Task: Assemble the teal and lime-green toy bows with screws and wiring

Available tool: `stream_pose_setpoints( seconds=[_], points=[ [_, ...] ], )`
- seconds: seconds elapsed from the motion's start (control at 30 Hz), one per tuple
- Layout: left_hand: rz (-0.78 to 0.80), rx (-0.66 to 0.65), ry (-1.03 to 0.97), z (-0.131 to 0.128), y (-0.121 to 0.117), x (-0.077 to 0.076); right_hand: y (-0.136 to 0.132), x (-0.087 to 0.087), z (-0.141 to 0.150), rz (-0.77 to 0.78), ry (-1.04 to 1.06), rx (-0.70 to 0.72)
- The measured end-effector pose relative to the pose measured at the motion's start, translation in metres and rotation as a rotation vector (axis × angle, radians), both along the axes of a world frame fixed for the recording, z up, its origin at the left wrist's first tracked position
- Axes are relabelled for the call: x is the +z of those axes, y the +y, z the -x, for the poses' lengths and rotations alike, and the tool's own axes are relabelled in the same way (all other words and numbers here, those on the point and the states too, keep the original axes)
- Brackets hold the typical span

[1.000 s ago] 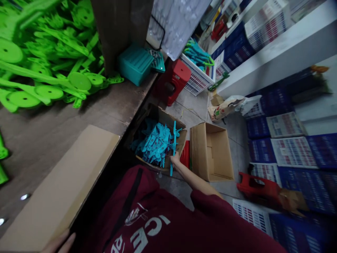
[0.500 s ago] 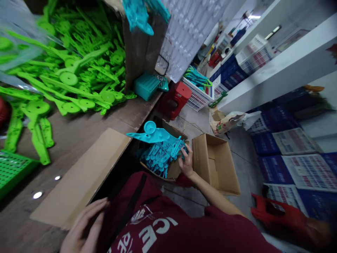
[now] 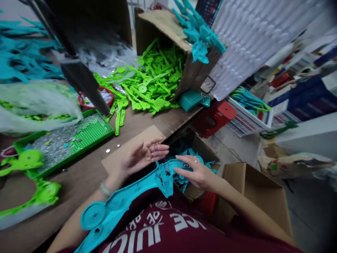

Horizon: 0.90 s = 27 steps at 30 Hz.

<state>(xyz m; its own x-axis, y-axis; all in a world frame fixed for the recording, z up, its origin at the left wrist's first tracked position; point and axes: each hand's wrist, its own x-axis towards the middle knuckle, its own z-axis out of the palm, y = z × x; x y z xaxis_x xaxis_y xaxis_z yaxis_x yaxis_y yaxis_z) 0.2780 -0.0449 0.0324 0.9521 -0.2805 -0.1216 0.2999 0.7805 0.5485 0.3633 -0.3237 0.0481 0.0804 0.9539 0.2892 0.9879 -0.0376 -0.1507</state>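
Note:
A long turquoise plastic part with a round disc at its lower end lies slantwise in front of my maroon shirt, along my left forearm. Thin red and blue wires rise from its upper section and cross the fingers of my left hand, which is palm up with the fingers stretched out. My right hand grips the part's upper end, its fingertips on either side of it. Behind, a cardboard box holds more turquoise parts, partly hidden by my right hand.
A heap of green plastic parts spills from a carton on the bench. A green tray of small metal pieces stands at left, near a flat cardboard piece. At right are a second carton, a red stool and a white basket.
My right hand has lifted the turquoise part from the box and brought it over my lap. My left hand has moved up and right to its wires. The view has swung left toward the bench.

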Motion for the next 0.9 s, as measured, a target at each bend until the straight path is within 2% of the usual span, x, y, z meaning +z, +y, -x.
stream_pose_setpoints(
  seconds=[0.17,0.23,0.3,0.37,0.43,0.5,0.63,0.7,0.8,0.83,0.9],
  points=[
    [-0.810,0.099,-0.015,0.029,0.030,0.027,0.012,-0.012,-0.001,-0.003,0.010,0.069],
    [-1.008,0.175,-0.036,0.040,0.040,0.043,0.020,-0.017,-0.004,-0.019,0.031,0.096],
    [-1.110,0.302,-0.042,0.051,0.047,0.062,0.029,-0.021,-0.010,-0.032,0.057,0.119],
    [-1.078,0.451,-0.013,0.067,0.052,0.082,0.037,-0.026,-0.017,-0.043,0.070,0.136],
    [-0.903,0.590,0.044,0.087,0.054,0.097,0.046,-0.032,-0.027,-0.050,0.080,0.151],
    [-0.677,0.743,0.112,0.108,0.055,0.103,0.056,-0.039,-0.036,-0.052,0.114,0.161],
    [-0.262,1.172,0.201,0.139,0.065,0.095,0.087,-0.054,-0.054,-0.004,0.243,0.216],
    [-0.124,1.405,0.194,0.151,0.078,0.086,0.107,-0.060,-0.061,0.046,0.269,0.249],
    [-0.107,1.632,0.168,0.171,0.095,0.076,0.135,-0.067,-0.069,0.130,0.246,0.253],
    [-0.163,1.666,0.174,0.178,0.096,0.072,0.141,-0.068,-0.072,0.159,0.231,0.254],
    [-0.372,1.675,0.217,0.193,0.090,0.064,0.150,-0.066,-0.076,0.223,0.194,0.275]
  ],
)
